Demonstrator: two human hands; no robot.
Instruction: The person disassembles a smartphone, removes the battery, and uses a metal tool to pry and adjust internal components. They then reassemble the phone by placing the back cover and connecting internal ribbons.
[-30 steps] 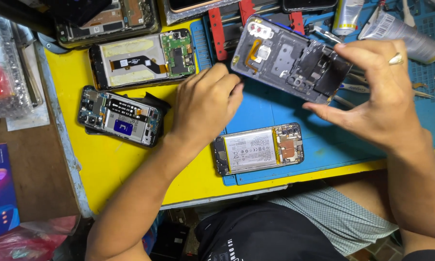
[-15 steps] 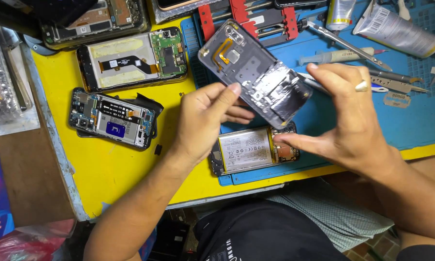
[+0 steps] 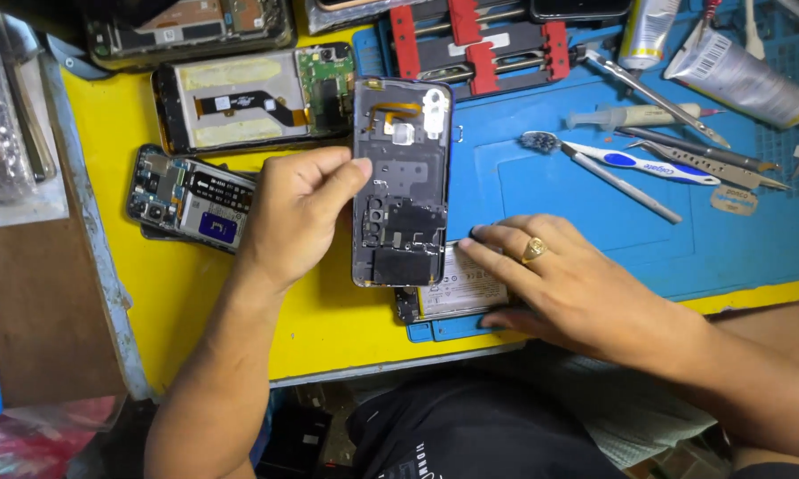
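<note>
My left hand (image 3: pixel 295 213) holds a dark phone back cover (image 3: pixel 401 182) by its left edge, upright above the bench with its inner side facing me. My right hand (image 3: pixel 566 286), with a gold ring on one finger, lies flat over an opened phone with a white battery (image 3: pixel 457 293) at the front edge of the blue mat (image 3: pixel 594 231). Its fingertips touch the lower right corner of the cover.
On the yellow bench top (image 3: pixel 204 293) two opened phones (image 3: pixel 186 200) (image 3: pixel 253 96) lie left and behind. A red-clamped fixture (image 3: pixel 481 40), toothbrush (image 3: pixel 630 164), tweezers (image 3: pixel 701 151), a syringe (image 3: pixel 630 115) and tubes (image 3: pixel 741 75) sit on the mat behind. A brown side surface (image 3: pixel 35 302) lies left.
The back cover has passed from both hands into my left hand alone and turned upright. My right hand has let go of it and come down onto the phone with the battery.
</note>
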